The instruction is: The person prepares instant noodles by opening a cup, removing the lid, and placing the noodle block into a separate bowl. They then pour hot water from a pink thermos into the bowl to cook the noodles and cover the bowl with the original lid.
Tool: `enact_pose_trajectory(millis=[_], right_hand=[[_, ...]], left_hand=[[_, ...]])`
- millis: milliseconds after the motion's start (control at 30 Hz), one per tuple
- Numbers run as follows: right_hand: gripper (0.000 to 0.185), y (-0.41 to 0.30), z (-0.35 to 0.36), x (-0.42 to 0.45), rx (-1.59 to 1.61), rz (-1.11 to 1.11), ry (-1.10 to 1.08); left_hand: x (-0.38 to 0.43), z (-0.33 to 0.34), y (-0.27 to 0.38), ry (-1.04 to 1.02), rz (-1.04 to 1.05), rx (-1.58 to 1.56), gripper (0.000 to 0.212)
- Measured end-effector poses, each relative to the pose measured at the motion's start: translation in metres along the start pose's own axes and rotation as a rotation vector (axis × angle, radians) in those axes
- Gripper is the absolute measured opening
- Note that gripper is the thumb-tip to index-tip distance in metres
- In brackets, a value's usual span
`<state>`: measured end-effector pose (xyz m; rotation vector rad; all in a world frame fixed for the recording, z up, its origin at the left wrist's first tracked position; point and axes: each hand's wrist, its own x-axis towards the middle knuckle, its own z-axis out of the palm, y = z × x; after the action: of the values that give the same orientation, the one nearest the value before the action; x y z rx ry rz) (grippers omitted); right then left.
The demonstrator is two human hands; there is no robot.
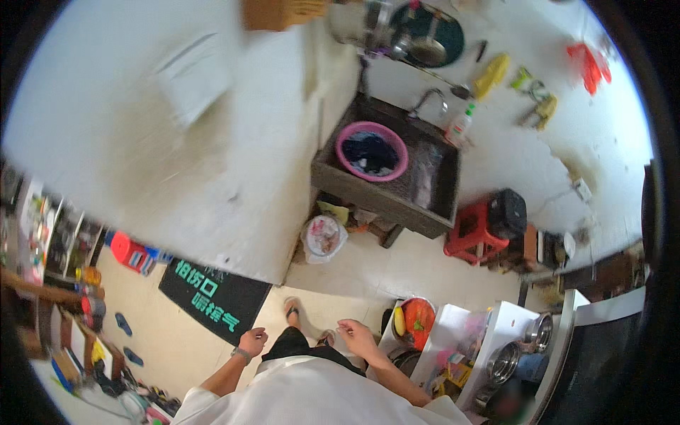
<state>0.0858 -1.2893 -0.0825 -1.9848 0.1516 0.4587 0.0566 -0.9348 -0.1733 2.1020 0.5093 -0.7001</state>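
My left hand (253,341), with a watch on its wrist, hangs at my left side above the tiled floor, fingers curled and nothing seen in them. My right hand (357,337) is held out at my right, fingers loosely bent, also with nothing visible in it; it is nearest to the white shelf unit (445,322). In front of me, a pink plastic basin (402,160) with dark cloth (372,151) in it stands in a dark stone sink (382,204). A curved faucet (427,98) and a spray bottle (458,129) are at the sink's back.
A lined trash bin (324,238) stands below the sink, left of a red plastic stool (475,234). A wall corner (281,276) juts out ahead. The dark floor mat (218,300) lies left of my feet. A red basin (419,321) sits on the right-hand shelving.
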Motion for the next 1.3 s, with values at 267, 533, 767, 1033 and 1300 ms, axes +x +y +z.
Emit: enact_pose_trajectory(millis=[267,533,767,1033,1300], right_hand=[[0.030,-0.066,0.134,0.005,-0.322,-0.178,-0.412],[0.032,-0.172,0.357,0.041,-0.530,-0.404,-0.809],[0.032,-0.277,0.533,0.042,-0.650,-0.548,-1.086],[0.035,-0.350,0.693,0.088,-0.829,-0.518,-1.253],[0.032,-0.462,0.868,0.167,-0.792,-0.667,-1.319]], left_hand=[[-0.111,-0.073,-0.086,-0.159,0.179,0.209,0.041],[-0.110,-0.143,-0.194,0.450,0.096,-0.138,0.038],[-0.179,-0.214,-0.291,0.767,-0.182,-0.616,0.034],[-0.179,-0.293,-0.437,0.922,-0.545,-0.521,0.033],[-0.091,-0.431,-0.479,1.083,-0.442,-0.538,0.033]])
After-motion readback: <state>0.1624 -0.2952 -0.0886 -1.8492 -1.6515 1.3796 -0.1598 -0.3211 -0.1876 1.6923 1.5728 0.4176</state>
